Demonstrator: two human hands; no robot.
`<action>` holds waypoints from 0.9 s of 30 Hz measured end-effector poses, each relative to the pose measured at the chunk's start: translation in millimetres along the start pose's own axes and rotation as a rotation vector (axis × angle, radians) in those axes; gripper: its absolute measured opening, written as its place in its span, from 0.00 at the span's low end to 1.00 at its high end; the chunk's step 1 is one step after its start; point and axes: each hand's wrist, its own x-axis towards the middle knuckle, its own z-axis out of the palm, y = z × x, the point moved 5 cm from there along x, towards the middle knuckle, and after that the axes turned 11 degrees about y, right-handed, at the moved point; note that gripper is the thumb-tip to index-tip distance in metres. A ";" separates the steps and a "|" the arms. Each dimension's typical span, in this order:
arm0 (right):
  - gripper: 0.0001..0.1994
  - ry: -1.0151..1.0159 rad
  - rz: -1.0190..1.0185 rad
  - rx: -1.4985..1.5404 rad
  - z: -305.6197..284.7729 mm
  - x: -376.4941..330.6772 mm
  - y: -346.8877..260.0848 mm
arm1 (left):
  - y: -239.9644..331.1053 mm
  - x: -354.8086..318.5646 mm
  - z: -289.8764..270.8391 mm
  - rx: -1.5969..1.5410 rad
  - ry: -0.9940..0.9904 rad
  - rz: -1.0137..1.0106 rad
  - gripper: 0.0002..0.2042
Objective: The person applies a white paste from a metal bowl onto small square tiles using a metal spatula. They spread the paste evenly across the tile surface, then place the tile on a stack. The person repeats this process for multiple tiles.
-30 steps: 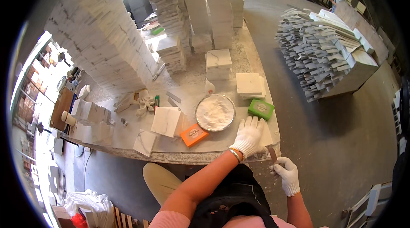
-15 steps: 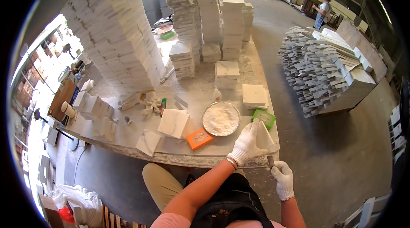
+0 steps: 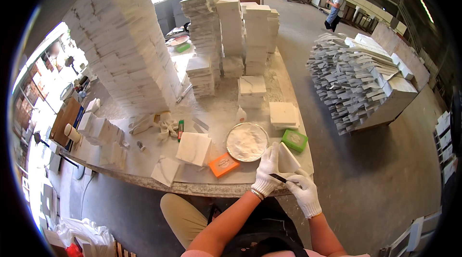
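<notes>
White knitted gloves cover both my hands. My left hand (image 3: pixel 267 168) grips the left side of a white marble tile (image 3: pixel 288 159), fingers along its edge, at the table's near right corner. Just right of it, my right hand (image 3: pixel 304 193) is closed around a thin dark flat tool (image 3: pixel 278 177), whose end points left toward my left glove. I cannot make out the tool's exact kind. Beyond the tile sits a green box (image 3: pixel 294 140). A round metal dish of white powder (image 3: pixel 247 141) stands left of it, beside an orange box (image 3: pixel 224 164).
Tall tile stacks (image 3: pixel 120 40) rise at the table's left and back. A low tile stack (image 3: pixel 283 114) and a small white bottle (image 3: pixel 241 113) stand near the dish. Crumpled gloves (image 3: pixel 166 125) lie farther left. A loaded pallet (image 3: pixel 353 84) is on the floor at right. People stand beyond.
My right hand has come up and left, bringing the dark tool from below the table edge to beside my left glove. My left hand stays at the tile. A distant person has moved left.
</notes>
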 end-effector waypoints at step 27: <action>0.06 0.017 -0.145 -0.169 -31.5 44.5 14.9 | 0.9 5.3 -0.5 -0.192 0.009 0.014 0.56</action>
